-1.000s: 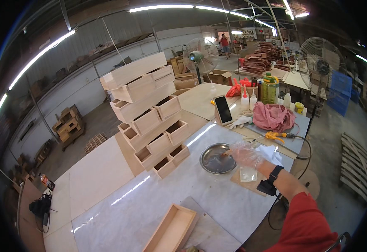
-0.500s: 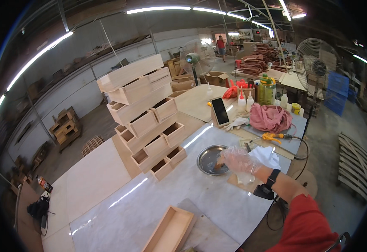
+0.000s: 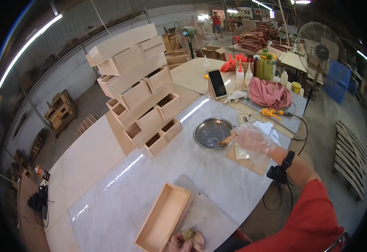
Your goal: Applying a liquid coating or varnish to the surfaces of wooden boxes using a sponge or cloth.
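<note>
My right hand point(image 3: 253, 137), in a clear plastic glove, is closed round a small brush. Its tan bristles point(image 3: 227, 140) reach over the right rim of a round metal dish point(image 3: 200, 140), which has a thin, shiny layer of liquid in it. The brush handle is hidden by the hand. An open, shallow wooden box point(image 3: 160, 214) lies on a grey board point(image 3: 211, 210) near the front of the table. At the lower edge, my left hand point(image 3: 187, 242) is partly in view, its curled, gloved fingers against the box's near right side.
Stacked wooden drawer boxes point(image 3: 139, 94) rise at the left. Beyond the dish are a phone on a stand point(image 3: 218, 83), white gloves point(image 3: 236, 96), glue bottles point(image 3: 240, 75), a pink cloth point(image 3: 269, 92) and an orange air gun point(image 3: 272, 113) with a hose. A brown board point(image 3: 250, 161) lies beside the dish.
The view has tilted down, bringing more of the wooden box and my left hand into sight. My right hand has drawn the brush from inside the dish toward its right rim.
</note>
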Available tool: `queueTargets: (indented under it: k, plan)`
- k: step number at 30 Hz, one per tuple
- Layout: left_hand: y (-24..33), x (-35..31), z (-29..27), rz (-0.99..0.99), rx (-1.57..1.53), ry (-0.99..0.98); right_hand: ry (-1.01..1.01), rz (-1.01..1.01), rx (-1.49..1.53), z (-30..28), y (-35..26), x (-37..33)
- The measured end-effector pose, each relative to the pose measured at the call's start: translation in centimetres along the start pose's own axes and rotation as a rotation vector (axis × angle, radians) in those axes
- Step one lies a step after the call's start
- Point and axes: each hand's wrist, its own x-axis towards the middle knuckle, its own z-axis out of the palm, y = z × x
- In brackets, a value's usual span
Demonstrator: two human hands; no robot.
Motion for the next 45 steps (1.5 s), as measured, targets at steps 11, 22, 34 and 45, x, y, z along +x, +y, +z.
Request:
queueTargets:
  k: [11, 22, 34, 45]
  plan:
    - [-2.2, 0.1, -1.1, 0.081, 0.092, 0.031, -0.072, 0.236, -0.072, 4.1, 1.4, 1.1]
    - [-1.4, 0.3, -0.9, 0.057, 0.091, 0.035, -0.271, 0.434, 0.359, 0.2, 0.7, 1.1]
    - [-1.2, -0.1, -0.7, 0.050, 0.126, -0.031, -0.445, 0.286, -0.038, 4.5, 5.4, -1.3]
    - [-2.4, 0.5, -2.0, 0.120, 0.538, 0.236, -0.118, 0.178, -0.439, 1.2, 4.4, -2.4]
